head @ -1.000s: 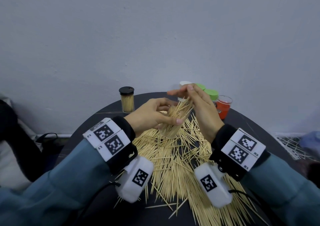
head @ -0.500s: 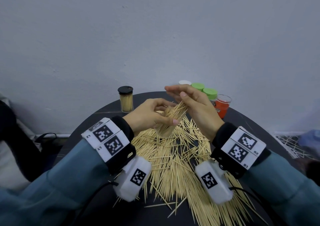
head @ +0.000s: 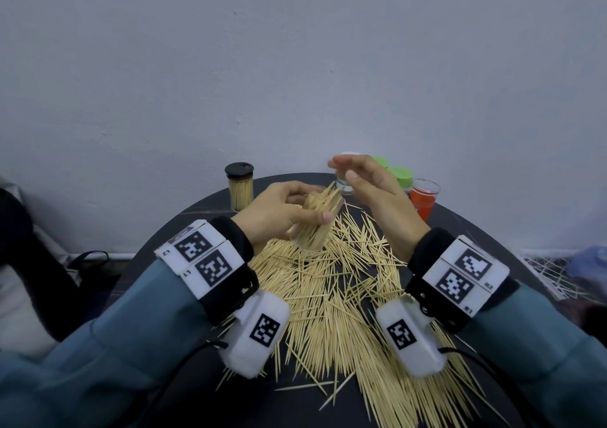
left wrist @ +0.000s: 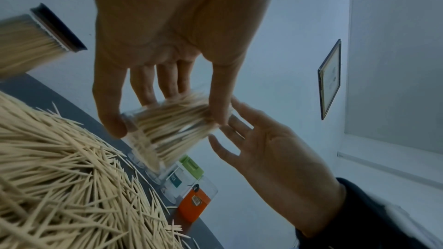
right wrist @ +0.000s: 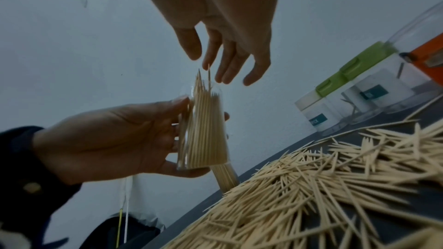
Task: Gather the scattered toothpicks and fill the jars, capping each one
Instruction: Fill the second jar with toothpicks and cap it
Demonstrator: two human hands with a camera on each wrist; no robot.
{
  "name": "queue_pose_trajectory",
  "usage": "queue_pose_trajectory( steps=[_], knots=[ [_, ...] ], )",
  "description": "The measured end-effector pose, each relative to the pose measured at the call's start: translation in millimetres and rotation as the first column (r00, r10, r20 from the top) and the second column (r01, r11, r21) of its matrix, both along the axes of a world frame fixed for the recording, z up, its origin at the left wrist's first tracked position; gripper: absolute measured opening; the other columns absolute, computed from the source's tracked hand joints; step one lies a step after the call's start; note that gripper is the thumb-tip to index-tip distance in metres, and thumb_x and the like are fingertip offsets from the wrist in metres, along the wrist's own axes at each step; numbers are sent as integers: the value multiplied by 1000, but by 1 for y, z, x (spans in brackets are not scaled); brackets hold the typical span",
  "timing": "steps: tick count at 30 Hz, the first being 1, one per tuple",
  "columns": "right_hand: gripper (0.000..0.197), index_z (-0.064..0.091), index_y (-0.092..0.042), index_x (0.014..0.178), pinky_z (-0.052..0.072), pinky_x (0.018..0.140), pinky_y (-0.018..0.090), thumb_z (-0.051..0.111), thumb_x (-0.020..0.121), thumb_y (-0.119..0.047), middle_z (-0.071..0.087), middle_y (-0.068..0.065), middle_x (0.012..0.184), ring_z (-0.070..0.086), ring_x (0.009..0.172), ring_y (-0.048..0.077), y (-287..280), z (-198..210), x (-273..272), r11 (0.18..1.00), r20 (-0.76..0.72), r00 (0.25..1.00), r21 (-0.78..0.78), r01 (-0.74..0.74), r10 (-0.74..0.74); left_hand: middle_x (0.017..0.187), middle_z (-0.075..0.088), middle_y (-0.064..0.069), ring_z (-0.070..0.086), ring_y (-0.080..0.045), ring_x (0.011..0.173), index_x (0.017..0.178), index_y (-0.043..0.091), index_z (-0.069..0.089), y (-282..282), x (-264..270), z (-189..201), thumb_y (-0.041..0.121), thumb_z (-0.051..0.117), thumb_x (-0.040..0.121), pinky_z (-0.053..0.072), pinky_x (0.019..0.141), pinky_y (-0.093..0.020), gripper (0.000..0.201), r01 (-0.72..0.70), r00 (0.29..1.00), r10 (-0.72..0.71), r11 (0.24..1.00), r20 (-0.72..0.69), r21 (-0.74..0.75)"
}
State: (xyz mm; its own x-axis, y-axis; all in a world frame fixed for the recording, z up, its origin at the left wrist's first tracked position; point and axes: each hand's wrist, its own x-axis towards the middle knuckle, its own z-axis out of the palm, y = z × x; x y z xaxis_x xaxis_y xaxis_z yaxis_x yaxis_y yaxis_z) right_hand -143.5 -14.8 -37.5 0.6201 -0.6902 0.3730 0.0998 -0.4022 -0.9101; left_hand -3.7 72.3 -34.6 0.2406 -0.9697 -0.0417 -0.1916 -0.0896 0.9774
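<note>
Right hand point(head: 371, 194) lifted off toothpicks, fingers loose, left hand point(head: 279, 212) gripping jar point(head: 315, 227)

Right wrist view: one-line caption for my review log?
Left hand grips a clear jar packed with toothpicks; open right hand hovers above its mouth.

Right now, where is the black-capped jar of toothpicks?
In the head view the black-capped jar stands upright at the table's far left edge by the wall, apart from and left of the left hand.

Blue-grey sleeves point(head: 124, 335) end in black cuffs; white wrist bands point(head: 200, 258) carry black square markers — white camera pods point(head: 256, 332) hang beneath, cabled.
</note>
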Motion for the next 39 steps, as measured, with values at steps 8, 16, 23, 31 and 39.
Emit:
queue_pose_trajectory(
  steps=[8, 16, 23, 31, 39],
  knots=[
    [7, 70, -14, 84, 51, 66, 16, 68, 82, -7, 68, -1, 74, 62, 67, 5, -4, 1, -1, 967, -101, 983, -219, 127, -152, 114, 61, -2, 57, -13, 102, 118, 17, 57, -2, 3, -2, 10, 74, 76, 50, 75, -31, 46, -50, 996, 52, 998, 77, -30],
    [6, 73, -13, 82, 41, 56, 5, 74, 76, -14, 66, -8, 68, 57, 58, -7, -5, 0, -3, 931, -171, 957, -322, 170, -234, 111, 62, 2, 59, -14, 101, 114, 19, 59, -2, 0, -5, 18, 78, 72, 46, 90, -32, 47, 52, 967, -41, 998, 253, -34],
    [8, 72, -15, 76, 39, 54, 3, 77, 72, -10, 63, -13, 63, 57, 54, -10, 1, 6, -3, 934, -186, 961, -333, 132, -202, 107, 62, 5, 56, -8, 96, 111, 22, 59, 0, 2, -2, 17, 78, 71, 44, 91, -32, 44, 32, 970, -19, 998, 240, -50],
    [7, 69, -26, 73, 37, 54, 9, 75, 75, -24, 60, -12, 61, 46, 56, 0, -6, 12, -9, 917, -173, 955, -362, 167, -243, 108, 63, 0, 59, -10, 90, 114, 18, 60, -2, 2, -3, 17, 79, 69, 44, 88, -33, 49, 48, 976, -41, 998, 213, -30],
    [5, 74, -17, 81, 44, 60, 19, 74, 76, -15, 67, -3, 69, 56, 64, 5, -1, 4, -4, 899, -304, 925, -430, 80, -228, 109, 61, 4, 59, -10, 93, 114, 22, 60, -2, 1, -5, 19, 80, 69, 45, 88, -31, 49, 60, 969, -55, 998, 243, -13]
  ],
)
